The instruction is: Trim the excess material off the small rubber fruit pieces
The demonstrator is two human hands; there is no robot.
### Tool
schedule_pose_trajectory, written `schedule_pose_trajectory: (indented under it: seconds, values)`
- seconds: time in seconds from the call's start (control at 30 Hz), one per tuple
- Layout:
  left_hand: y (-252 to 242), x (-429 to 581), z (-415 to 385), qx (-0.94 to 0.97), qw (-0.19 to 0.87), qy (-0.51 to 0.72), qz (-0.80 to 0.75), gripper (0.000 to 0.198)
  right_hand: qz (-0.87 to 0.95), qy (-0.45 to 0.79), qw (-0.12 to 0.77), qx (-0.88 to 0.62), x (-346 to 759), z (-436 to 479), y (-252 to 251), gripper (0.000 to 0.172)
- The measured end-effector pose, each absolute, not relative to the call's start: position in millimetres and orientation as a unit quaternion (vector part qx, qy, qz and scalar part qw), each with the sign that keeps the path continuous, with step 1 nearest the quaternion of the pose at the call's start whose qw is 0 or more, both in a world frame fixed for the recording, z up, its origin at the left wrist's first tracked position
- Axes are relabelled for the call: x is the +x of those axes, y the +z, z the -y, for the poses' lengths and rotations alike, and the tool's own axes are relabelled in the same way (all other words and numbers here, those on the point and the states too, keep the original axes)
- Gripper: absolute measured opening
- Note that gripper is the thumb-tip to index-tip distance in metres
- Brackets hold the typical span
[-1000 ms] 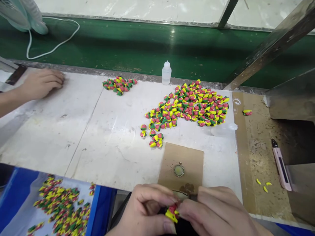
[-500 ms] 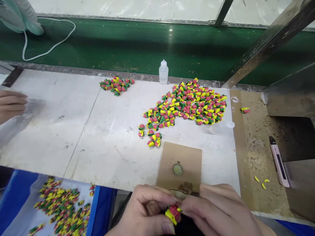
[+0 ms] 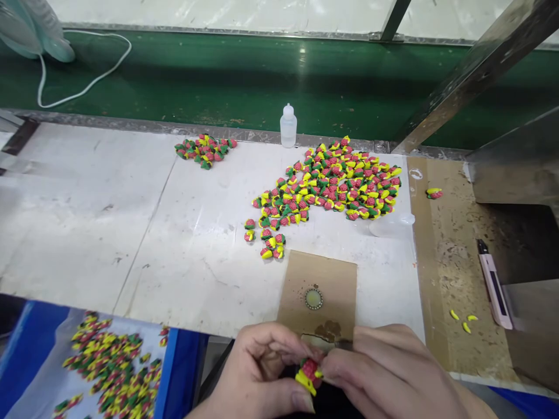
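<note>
Near the bottom edge, my left hand (image 3: 271,372) pinches a small fruit-shaped ornament (image 3: 310,370) between thumb and fingers. It is pinkish-red and bumpy like a berry, with bright yellow and dark green parts. My right hand (image 3: 384,372) is closed, its thumb and forefinger pressed against the ornament's right side. A tiny yellow piece (image 3: 318,375) shows at those fingertips; whether it is joined to the ornament I cannot tell. Just beyond my hands lies a brown cardboard square (image 3: 336,279), bearing a round cap (image 3: 313,299) with pale yellowish contents.
Many similar ornaments (image 3: 332,180) are spread mid-table, with a smaller heap (image 3: 205,150) farther left. A clear dropper bottle (image 3: 288,127) stands behind; another bottle (image 3: 388,226) lies down. Tiny yellow bananas (image 3: 466,327) and a pink cutter (image 3: 494,288) lie right. A blue crate (image 3: 172,372) holds more ornaments.
Another person's hand at the left edge has gone out of view, leaving a blur. My hands keep hold of the ornament, which has barely shifted.
</note>
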State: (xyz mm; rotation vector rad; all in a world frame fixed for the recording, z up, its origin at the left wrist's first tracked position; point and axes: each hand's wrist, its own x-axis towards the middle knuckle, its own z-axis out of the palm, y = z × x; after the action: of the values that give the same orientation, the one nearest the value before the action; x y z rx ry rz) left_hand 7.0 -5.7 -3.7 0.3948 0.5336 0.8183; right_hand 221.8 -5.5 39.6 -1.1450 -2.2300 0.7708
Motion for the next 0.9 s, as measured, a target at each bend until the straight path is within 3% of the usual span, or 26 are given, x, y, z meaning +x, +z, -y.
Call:
schedule_pose_trajectory:
  seconds: [0.2,0.63,0.73,0.9]
  values:
    - [-12.5,9.1,14.8,0.196,0.846,0.447,-0.213,0.041,0.819,0.307,0.250,-0.416,226.8,8.0,41.2,0.036]
    - [-1.7,5.4,4.0,0.232,0.842,0.409,-0.265,0.043,0.824,0.294,0.259,-0.409,222.1,8.4,42.8,0.048]
    - [-4.0,2.2,5.8,0.262,0.825,0.421,-0.273,0.046,0.815,0.315,0.269,-0.405,222.6,9.5,39.2,0.039]
    - [-11.4,5.2,12.7,0.238,0.833,0.419,-0.272,0.043,0.748,0.361,0.379,-0.409,220.0,13.0,26.1,0.022]
